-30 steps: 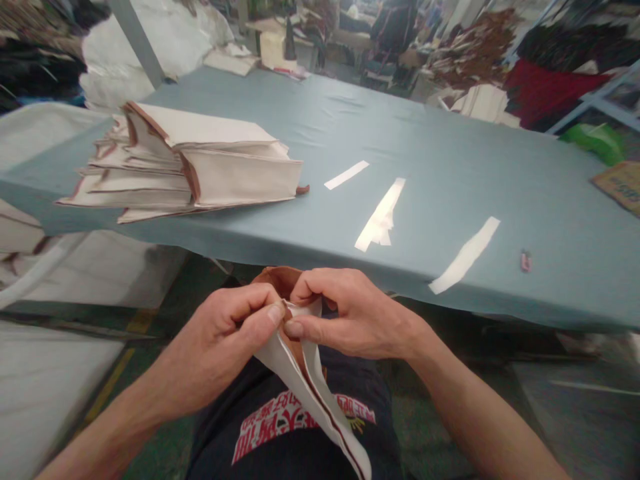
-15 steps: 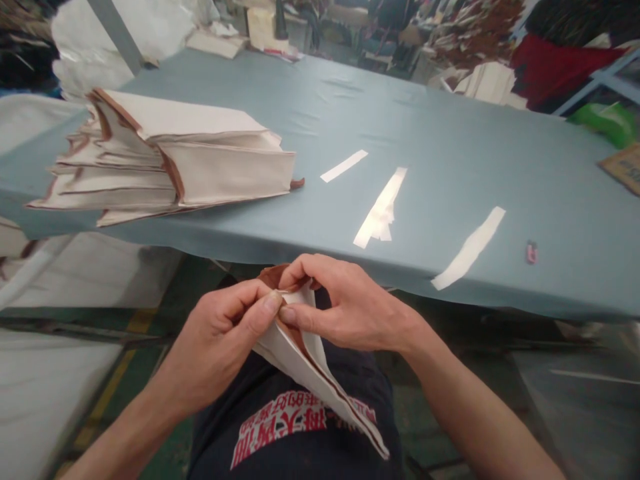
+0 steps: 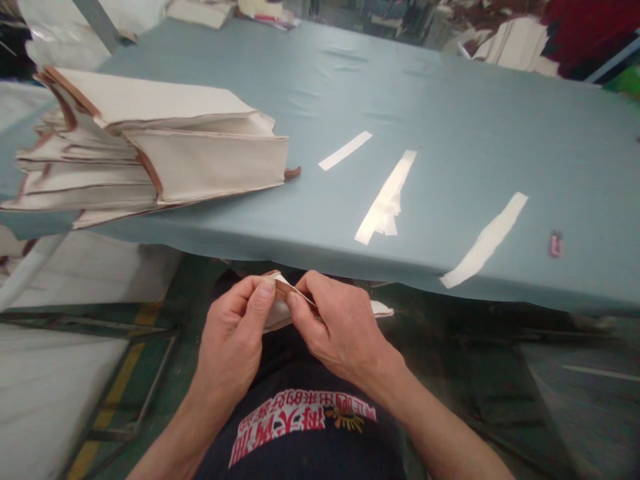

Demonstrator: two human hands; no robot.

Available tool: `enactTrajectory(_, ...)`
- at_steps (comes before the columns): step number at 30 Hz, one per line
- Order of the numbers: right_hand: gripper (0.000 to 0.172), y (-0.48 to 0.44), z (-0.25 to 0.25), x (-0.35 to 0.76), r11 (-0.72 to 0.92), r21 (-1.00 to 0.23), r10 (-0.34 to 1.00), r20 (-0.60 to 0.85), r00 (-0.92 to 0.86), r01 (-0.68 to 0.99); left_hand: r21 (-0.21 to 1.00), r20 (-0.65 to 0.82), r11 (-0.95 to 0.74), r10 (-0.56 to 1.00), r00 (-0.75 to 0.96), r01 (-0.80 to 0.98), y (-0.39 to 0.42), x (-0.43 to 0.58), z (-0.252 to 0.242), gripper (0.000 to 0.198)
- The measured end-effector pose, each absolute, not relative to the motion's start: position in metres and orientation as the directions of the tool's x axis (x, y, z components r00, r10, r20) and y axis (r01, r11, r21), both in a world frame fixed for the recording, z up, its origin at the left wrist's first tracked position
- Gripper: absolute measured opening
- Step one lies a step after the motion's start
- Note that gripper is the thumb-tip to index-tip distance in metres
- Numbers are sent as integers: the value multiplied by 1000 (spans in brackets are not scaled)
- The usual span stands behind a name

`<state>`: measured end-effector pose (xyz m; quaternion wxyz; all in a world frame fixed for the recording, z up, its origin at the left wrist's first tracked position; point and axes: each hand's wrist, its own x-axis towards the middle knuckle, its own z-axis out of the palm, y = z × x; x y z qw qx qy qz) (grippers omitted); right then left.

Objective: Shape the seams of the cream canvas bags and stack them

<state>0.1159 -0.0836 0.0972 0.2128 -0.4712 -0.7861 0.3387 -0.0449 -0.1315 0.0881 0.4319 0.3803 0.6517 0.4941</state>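
Both my hands meet just below the near edge of the grey-blue table (image 3: 450,100). My left hand (image 3: 235,340) and my right hand (image 3: 335,327) pinch the same small cream fabric piece (image 3: 280,312) with a brown edge, thumbs and forefingers closed on it. Most of the piece is hidden under my right hand; a white corner shows at its right side (image 3: 380,309). On the table's left end lies a stack of cream fabric pieces (image 3: 150,150) with brown trim.
Three white strips lie on the table: a short one (image 3: 345,151), a ragged one (image 3: 386,199) and a long one (image 3: 484,240) near the front edge. A small pink object (image 3: 555,244) sits at the right. White sacks (image 3: 35,393) are at the lower left.
The hanging fabric piece has been drawn up and gathered between my hands, which moved down and closer to my body. The view tilted downward.
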Motion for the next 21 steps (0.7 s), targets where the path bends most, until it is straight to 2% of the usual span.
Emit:
enactTrajectory(2,25,-84,88,118,284,-795,885,2,-466,536,945,-323,277,864,-385,-173,-128,-39,81,46)
enactTrajectory(5,21,-91,76,121,233,-879,893,24,-450,416,827,-512,318,766,-388,-464,-122,-27,82,58)
enactTrajectory(11,15,-107,45,119,258,-961,909,205,-364,102,712,-632,386,717,-295,-586,-121,-11,91,61)
enactTrajectory(15,14,-104,35,121,305,-952,892,271,-362,39,677,-658,426,716,-234,-600,-129,-13,85,61)
enactTrajectory(17,14,-102,39,123,317,-947,885,278,-374,47,728,-619,421,743,-255,-541,-135,-18,81,59)
enactTrajectory(19,16,-101,48,125,314,-945,885,255,-390,96,840,-513,390,797,-318,-378,-140,-23,80,54)
enactTrajectory(21,18,-100,60,125,284,-942,903,200,-381,178,934,-358,335,861,-362,-126,-145,-27,82,49)
